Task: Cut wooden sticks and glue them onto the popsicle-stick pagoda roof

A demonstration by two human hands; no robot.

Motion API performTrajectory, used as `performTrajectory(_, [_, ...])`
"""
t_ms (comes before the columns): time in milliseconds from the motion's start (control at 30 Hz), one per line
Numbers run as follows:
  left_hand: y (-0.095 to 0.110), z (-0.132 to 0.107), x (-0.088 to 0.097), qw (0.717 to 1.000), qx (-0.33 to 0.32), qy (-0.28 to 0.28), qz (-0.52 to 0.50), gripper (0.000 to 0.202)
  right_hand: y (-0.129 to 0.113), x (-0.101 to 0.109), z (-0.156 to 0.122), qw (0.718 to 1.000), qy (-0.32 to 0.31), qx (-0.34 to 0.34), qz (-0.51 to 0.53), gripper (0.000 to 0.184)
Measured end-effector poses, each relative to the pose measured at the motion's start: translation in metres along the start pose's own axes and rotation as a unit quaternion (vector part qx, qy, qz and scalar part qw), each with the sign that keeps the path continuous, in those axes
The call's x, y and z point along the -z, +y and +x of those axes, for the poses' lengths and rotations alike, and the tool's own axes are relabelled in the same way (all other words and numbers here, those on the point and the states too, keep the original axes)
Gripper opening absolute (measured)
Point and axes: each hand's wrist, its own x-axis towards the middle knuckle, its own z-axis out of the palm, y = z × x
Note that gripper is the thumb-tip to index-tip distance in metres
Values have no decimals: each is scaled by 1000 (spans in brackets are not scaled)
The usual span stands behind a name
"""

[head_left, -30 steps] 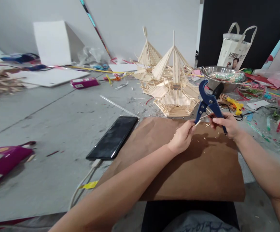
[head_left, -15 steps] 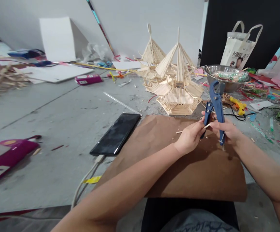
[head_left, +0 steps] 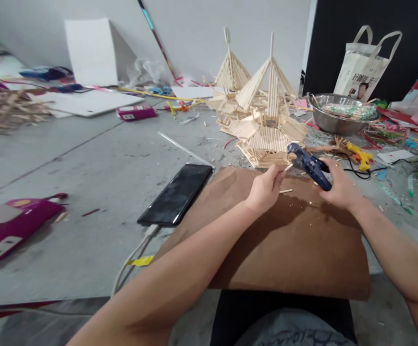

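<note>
My right hand (head_left: 339,186) grips a blue ratchet pipe cutter (head_left: 312,166), its jaw pointing left. Pinched in my left hand (head_left: 265,188) is a short thin wooden stick (head_left: 288,167), its tip at the cutter's jaw; whether the blade touches it I cannot tell. Below the hands, a loose cut piece of stick (head_left: 286,191) and small crumbs lie on the brown board (head_left: 288,259). Just behind stands a model building of wooden sticks (head_left: 266,139) with pointed roofs.
A black phone (head_left: 176,194) on a white cable lies left of the board. Purple power strips (head_left: 21,226) are farther left. Back right stand a steel bowl (head_left: 333,122) with packed sticks, a yellow glue gun (head_left: 360,156) and a white bag (head_left: 358,72). Scraps litter the right side.
The cutter has turned from upright to pointing left. My left hand has moved left, away from my right hand, bringing the stick to the jaw. The view has shifted slightly.
</note>
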Motion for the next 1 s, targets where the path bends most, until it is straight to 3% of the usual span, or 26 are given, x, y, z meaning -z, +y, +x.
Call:
performTrajectory(233, [-1,0,2,998,-53,-1,32,17,8,-7,-1,997,-26,20,-73,56])
performTrajectory(633, [-6,-2,1,997,-64,-5,51,17,1,-5,-1,994,-76,7,-72,55])
performTrajectory(1000, [-3,1,2,994,-99,9,54,16,2,-6,-3,994,-81,-6,-77,54])
